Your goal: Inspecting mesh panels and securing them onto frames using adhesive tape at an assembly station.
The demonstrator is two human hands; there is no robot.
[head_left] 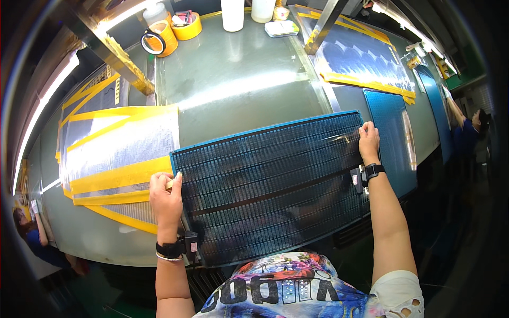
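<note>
1. One big green table [238, 63] sits under most things here. It is flat and wide, likely so that thin, large things can lie without bending.
2. The dark slotted panel [275, 180] with blue edges is right in front of the person, a bit slanted, close to the tummy. Being so near probably lets both arms reach its sides. I cannot tell how much of it rests on the table.
3. Two clear sheets [132, 143] are on the table, one to the left and one far to the right. Strips of yellow tape [124, 172] cross them, perhaps to stop them sliding.
4. A bright blue panel [392, 122] lies just beside the dark one, on the right, maybe so neither hides the other.
5. The left hand [167, 199] and right hand [369, 143] are nearly closed, thumb to fingers. The left seems to pinch the dark panel's left edge; the right pinches near its far right corner. Holding two sides likely keeps it steady.
6. Tape rolls [188, 29] and a white cup [232, 16] stand at the back, probably so nobody bumps them.
7. Black wristbands [168, 249] go around both wrists, leaving the fingers free.
</note>
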